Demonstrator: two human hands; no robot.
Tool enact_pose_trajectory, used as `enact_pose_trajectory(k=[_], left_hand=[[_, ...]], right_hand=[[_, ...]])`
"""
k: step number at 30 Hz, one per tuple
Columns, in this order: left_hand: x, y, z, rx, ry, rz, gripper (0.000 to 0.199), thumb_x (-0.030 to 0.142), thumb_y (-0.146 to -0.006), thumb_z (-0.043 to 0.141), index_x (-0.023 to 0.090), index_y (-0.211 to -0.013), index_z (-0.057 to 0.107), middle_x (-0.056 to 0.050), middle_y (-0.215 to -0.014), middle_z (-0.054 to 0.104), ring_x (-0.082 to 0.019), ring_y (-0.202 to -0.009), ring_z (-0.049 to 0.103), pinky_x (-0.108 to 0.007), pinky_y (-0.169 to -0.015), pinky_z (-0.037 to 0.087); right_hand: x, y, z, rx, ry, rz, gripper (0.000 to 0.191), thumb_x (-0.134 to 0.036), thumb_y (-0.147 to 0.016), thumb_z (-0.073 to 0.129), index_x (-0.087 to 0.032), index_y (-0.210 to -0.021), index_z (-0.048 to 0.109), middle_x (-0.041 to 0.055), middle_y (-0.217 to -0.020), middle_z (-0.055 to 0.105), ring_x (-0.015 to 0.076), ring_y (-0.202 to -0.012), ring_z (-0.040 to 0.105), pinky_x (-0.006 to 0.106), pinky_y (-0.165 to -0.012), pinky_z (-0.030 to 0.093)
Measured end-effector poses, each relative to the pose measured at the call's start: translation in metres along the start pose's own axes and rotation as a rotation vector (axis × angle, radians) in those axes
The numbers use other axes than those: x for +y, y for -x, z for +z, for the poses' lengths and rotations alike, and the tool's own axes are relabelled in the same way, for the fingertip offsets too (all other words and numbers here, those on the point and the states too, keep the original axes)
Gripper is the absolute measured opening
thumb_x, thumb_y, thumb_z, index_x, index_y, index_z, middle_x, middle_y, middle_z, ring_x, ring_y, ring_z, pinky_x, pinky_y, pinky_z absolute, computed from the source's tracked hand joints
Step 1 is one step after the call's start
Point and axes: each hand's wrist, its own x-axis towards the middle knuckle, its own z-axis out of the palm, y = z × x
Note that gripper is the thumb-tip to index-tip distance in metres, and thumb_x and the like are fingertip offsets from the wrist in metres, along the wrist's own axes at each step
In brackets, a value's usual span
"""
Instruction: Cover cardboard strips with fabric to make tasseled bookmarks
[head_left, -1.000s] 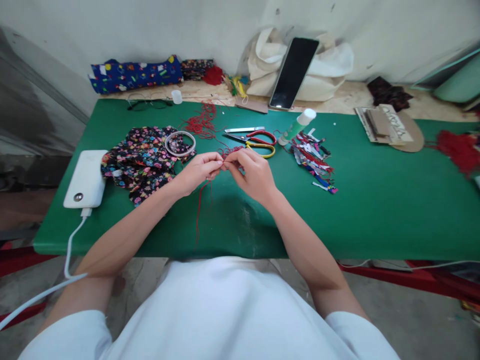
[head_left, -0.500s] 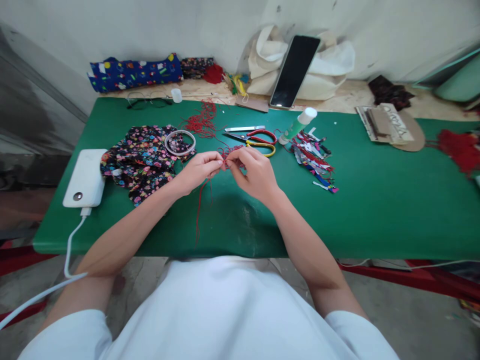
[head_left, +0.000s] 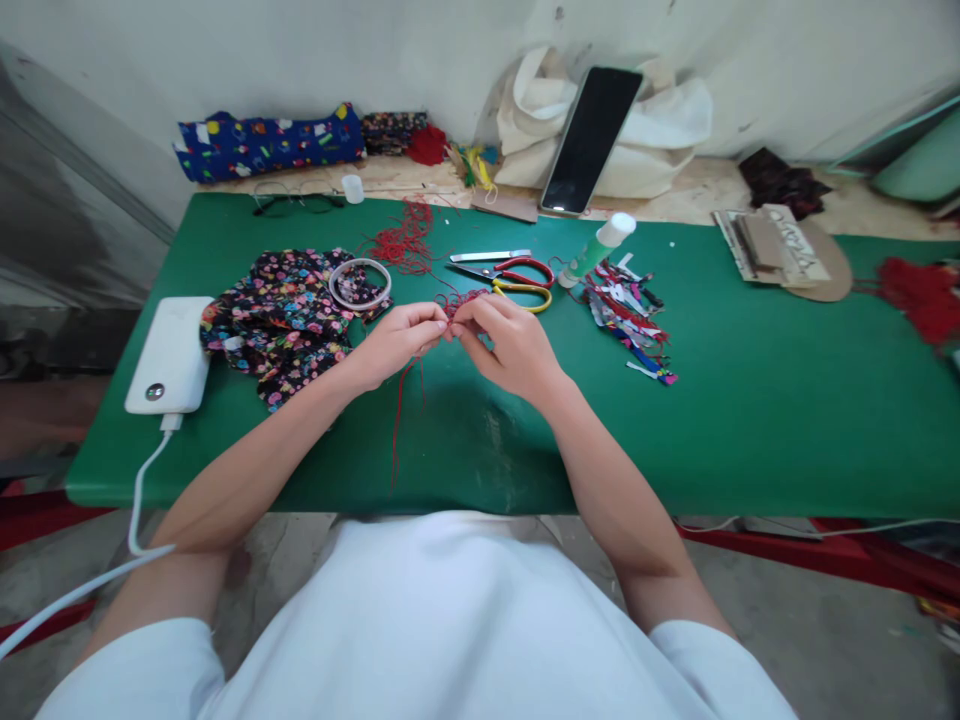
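Red yarn (head_left: 400, 420) is pinched between the fingertips of my left hand (head_left: 403, 340) and my right hand (head_left: 504, 340), which meet over the middle of the green table. Loose strands hang toward me below the left fingers, and a small tangle of the yarn shows just beyond the fingertips. Scissors with one red and one yellow handle (head_left: 523, 293) lie right behind my right hand. A roll of tape (head_left: 360, 262) rests on dark floral cloth (head_left: 281, 320) beyond my left hand. Farther back is a loose red yarn pile (head_left: 403, 238).
A white power bank (head_left: 169, 355) with a cable lies at the left. A glue stick (head_left: 598, 250) stands by fabric scraps (head_left: 630, 325). Behind are a leaning phone (head_left: 591, 140), glasses (head_left: 300, 205) and blue patterned cloth (head_left: 274, 145). Cardboard pieces (head_left: 780, 250) lie at the right.
My right hand and forearm have shifted very slightly to the right. The fingertips of both hands remain together on the yarn.
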Motion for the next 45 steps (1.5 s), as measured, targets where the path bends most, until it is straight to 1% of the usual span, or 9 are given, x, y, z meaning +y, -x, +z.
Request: enact_pose_trajectory(k=[7, 11, 13, 16, 22, 28, 33, 40, 45], left_hand=[[0.000, 0.000, 0.000, 0.013, -0.069, 0.026, 0.012, 0.024, -0.077, 0.056, 0.016, -0.069, 0.057, 0.005, -0.055, 0.045, -0.007, -0.049, 0.036, -0.022, -0.049, 0.024], [0.000, -0.001, 0.001, 0.063, -0.137, 0.075, 0.012, 0.024, -0.081, 0.055, 0.016, -0.072, 0.058, 0.002, -0.066, 0.059, -0.009, -0.062, 0.051, -0.022, -0.063, 0.039], [0.000, -0.001, 0.000, 0.100, -0.201, 0.141, 0.013, 0.023, -0.082, 0.055, 0.016, -0.072, 0.059, 0.002, -0.069, 0.059, -0.010, -0.069, 0.053, -0.023, -0.071, 0.041], [-0.003, -0.001, 0.000, 0.118, -0.272, 0.207, 0.014, 0.022, -0.083, 0.054, 0.016, -0.072, 0.059, 0.003, -0.069, 0.057, -0.010, -0.071, 0.051, -0.023, -0.074, 0.041], [-0.011, 0.001, 0.003, 0.074, -0.097, 0.126, 0.012, 0.025, -0.085, 0.053, 0.017, -0.076, 0.055, 0.003, -0.069, 0.058, -0.011, -0.068, 0.059, -0.025, -0.071, 0.049], [-0.012, 0.000, 0.000, 0.083, -0.268, 0.136, 0.015, 0.024, -0.086, 0.051, 0.018, -0.074, 0.054, 0.004, -0.058, 0.053, -0.009, -0.053, 0.049, -0.023, -0.057, 0.039], [-0.012, 0.000, -0.001, 0.086, -0.345, 0.142, 0.014, 0.027, -0.085, 0.052, 0.017, -0.075, 0.057, 0.005, -0.057, 0.045, -0.010, -0.055, 0.041, -0.025, -0.056, 0.032], [-0.010, 0.000, -0.001, 0.077, -0.362, 0.184, 0.017, 0.030, -0.084, 0.050, 0.017, -0.077, 0.058, 0.004, -0.062, 0.043, -0.010, -0.059, 0.038, -0.024, -0.056, 0.030], [-0.010, -0.001, -0.002, 0.074, -0.386, 0.186, 0.018, 0.031, -0.084, 0.050, 0.017, -0.077, 0.057, 0.003, -0.065, 0.046, -0.011, -0.062, 0.040, -0.024, -0.057, 0.030]], right_hand=[[-0.001, -0.001, 0.001, 0.005, 0.007, -0.029, 0.017, -0.026, -0.098, 0.043, -0.022, -0.085, 0.053, 0.0034, -0.078, 0.059, 0.0165, -0.073, 0.052, 0.029, -0.068, 0.041], [-0.002, 0.001, 0.000, 0.013, 0.026, -0.081, 0.018, -0.026, -0.098, 0.042, -0.022, -0.086, 0.053, 0.0032, -0.076, 0.058, 0.0162, -0.071, 0.050, 0.029, -0.068, 0.042], [-0.002, 0.001, 0.000, -0.004, 0.048, -0.124, 0.019, -0.025, -0.099, 0.040, -0.021, -0.087, 0.055, 0.0039, -0.076, 0.059, 0.0168, -0.071, 0.051, 0.030, -0.069, 0.043], [-0.001, 0.002, 0.002, -0.028, 0.129, -0.167, 0.023, -0.025, -0.099, 0.038, -0.021, -0.088, 0.057, 0.0057, -0.078, 0.061, 0.0182, -0.073, 0.052, 0.031, -0.068, 0.043], [0.000, 0.003, 0.005, 0.004, 0.321, -0.210, 0.031, -0.025, -0.100, 0.036, -0.020, -0.082, 0.061, 0.0064, -0.075, 0.062, 0.0191, -0.072, 0.049, 0.033, -0.063, 0.039], [0.003, 0.003, 0.004, 0.016, 0.407, -0.217, 0.032, -0.024, -0.101, 0.037, -0.022, -0.079, 0.060, 0.0054, -0.072, 0.060, 0.0192, -0.072, 0.048, 0.034, -0.061, 0.035], [0.005, 0.003, 0.006, 0.093, 0.412, -0.223, 0.029, -0.025, -0.101, 0.040, -0.021, -0.082, 0.062, 0.0047, -0.073, 0.062, 0.0182, -0.072, 0.049, 0.031, -0.062, 0.038], [0.004, 0.003, 0.008, 0.174, 0.387, -0.258, 0.023, -0.024, -0.099, 0.047, -0.018, -0.085, 0.064, 0.0027, -0.072, 0.063, 0.0162, -0.070, 0.050, 0.027, -0.063, 0.041], [0.005, 0.003, 0.007, 0.101, 0.346, -0.198, 0.026, -0.026, -0.101, 0.041, -0.018, -0.087, 0.063, 0.0040, -0.076, 0.065, 0.0169, -0.074, 0.052, 0.028, -0.066, 0.042]])
